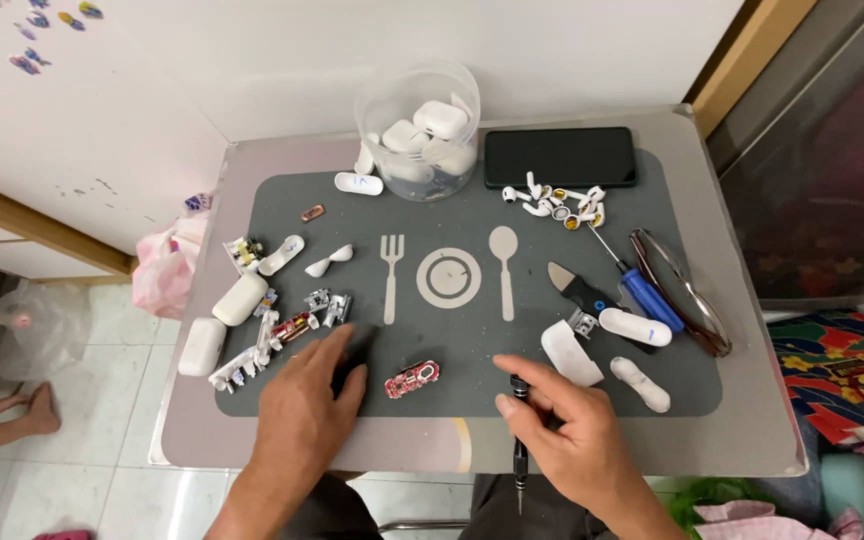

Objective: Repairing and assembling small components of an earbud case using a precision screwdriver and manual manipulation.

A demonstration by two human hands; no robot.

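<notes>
I have a single view to work with, from a camera on the wearer's head. It looks steeply down and forward over the desk (742,420), near enough that the grey mat (452,330) fills most of the middle. The hands enter from the bottom edge, the wall (352,50) closes off the top, and strips of floor show at both sides.

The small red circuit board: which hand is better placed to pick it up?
Probably the left hand: its fingers rest just beside the red circuit board, while the right hand already holds a screwdriver.
</notes>
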